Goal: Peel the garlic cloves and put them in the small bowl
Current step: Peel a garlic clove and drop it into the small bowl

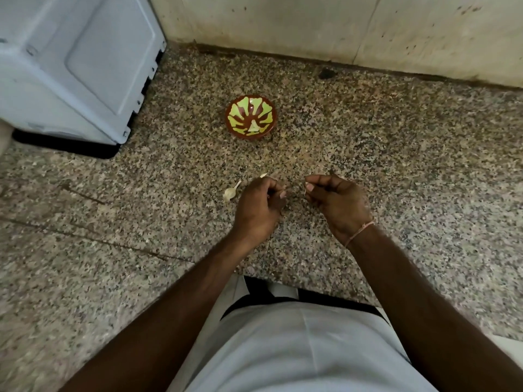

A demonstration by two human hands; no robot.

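Speckled granite counter point(396, 165) fills the view, the small brown bowl with green petal pattern point(250, 117) at the far centre. Left hand point(259, 206) is curled (contents hidden); right hand point(338, 203) pinches a papery skin strip point(306, 188). Peeling underway, I'd say. Next: the pale unpeeled garlic clove point(229, 193), left of the hands.

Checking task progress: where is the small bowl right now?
The bowl sits on the counter, centre of the head view, beyond both hands.

The left hand point(261, 206) curls over whatever it holds; the right hand point(336, 203) pinches something pale, perhaps garlic skin, too small to tell.
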